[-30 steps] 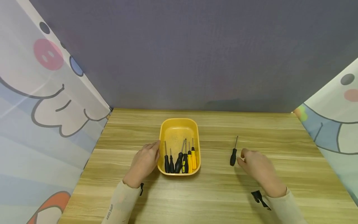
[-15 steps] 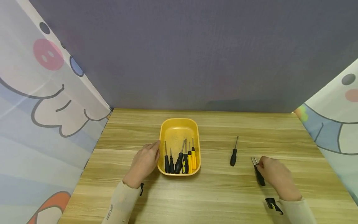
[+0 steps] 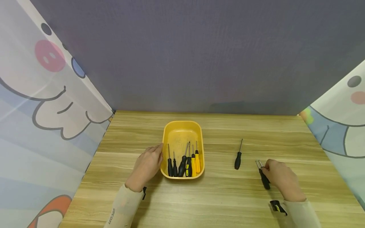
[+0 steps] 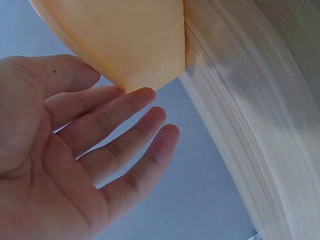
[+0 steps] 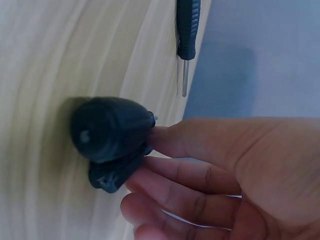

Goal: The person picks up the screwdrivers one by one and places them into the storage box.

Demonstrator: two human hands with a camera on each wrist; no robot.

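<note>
Backdrop in plain grey (image 3: 182, 57), behind a wood-grain tabletop (image 3: 222, 199). On it, a round-cornered yellow tray (image 3: 178, 134). At the tray's left wall, the left hand (image 3: 148, 161), with straight fingers touching, not wrapped round. Well to the right, the right hand (image 3: 282, 177), pinching a pair of black-handled screwdrivers (image 3: 264, 180) between thumb and fingers; resting or slightly lifted, cannot tell. Done, judging by the layout: six screwdrivers side by side in the tray's near half, namely three plain black ones (image 3: 182, 167), one black with yellow patches (image 3: 188, 164), two yellow with black collars (image 3: 193, 165). Remaining outside, probably to join them: that pinched pair, plus a lone black-handled screwdriver (image 3: 238, 161) between tray and right hand.
</note>
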